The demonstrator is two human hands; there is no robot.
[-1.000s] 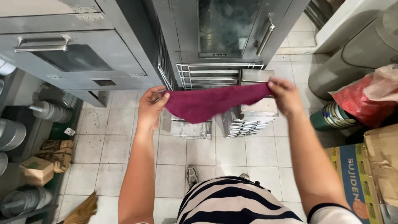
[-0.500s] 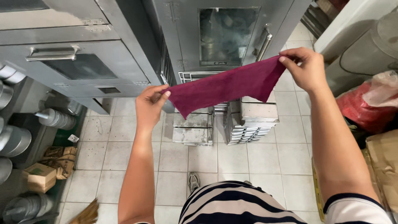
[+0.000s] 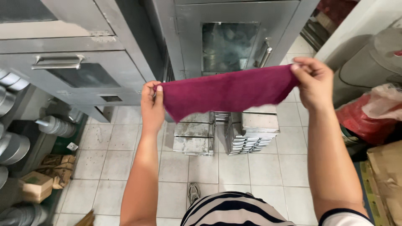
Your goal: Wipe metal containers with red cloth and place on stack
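I hold a magenta cloth stretched out flat between both hands, in front of a steel oven. My left hand pinches its left corner. My right hand grips the right corner, a little higher. The cloth hangs in mid air above the tiled floor and hides part of the oven door behind it.
A steel oven with a glass window stands ahead, another oven to the left. Stacks of metal trays rest on the floor. Round pans sit left, a red bag and cardboard right.
Both hands have risen with the cloth and pulled it wider and flatter. The right hand, which was raised higher, has come nearly level with the left.
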